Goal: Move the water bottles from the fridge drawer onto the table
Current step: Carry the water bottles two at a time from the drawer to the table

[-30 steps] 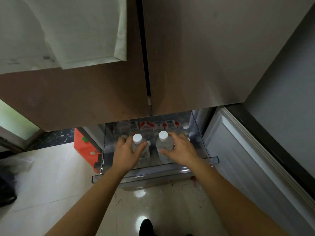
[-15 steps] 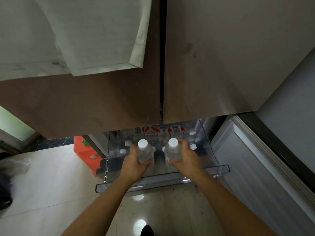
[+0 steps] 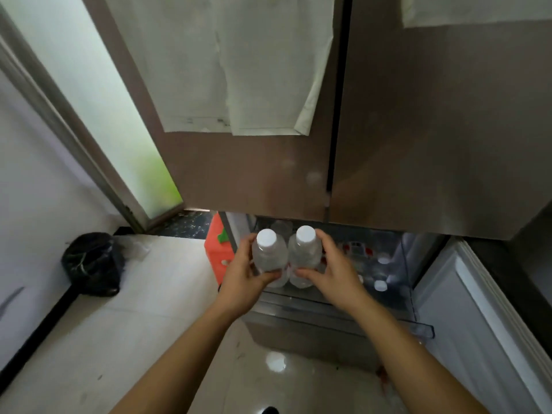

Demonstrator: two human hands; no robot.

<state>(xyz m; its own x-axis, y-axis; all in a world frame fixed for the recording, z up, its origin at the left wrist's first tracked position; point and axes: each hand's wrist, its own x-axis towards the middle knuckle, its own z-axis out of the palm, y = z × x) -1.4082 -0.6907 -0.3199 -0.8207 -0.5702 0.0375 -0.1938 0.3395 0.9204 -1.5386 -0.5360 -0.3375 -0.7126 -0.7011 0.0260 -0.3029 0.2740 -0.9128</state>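
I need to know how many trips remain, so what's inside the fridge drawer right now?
Inside the fridge drawer, two white bottle caps show at the right, with red-labelled packs behind. The left hand and right hand, gripping two bottles, cover its left part.

Left hand [image 3: 243, 279] grips left bottle [image 3: 268, 255], right hand [image 3: 334, 273] grips right bottle [image 3: 304, 252]. Both are clear, white-capped, upright, sides touching, held over the open fridge drawer [image 3: 421, 328]. Spare bottles [image 3: 380, 285] stand in the drawer at 3 o'clock of the hands. Black bag [image 3: 92, 264] on the floor at 9 o'clock.
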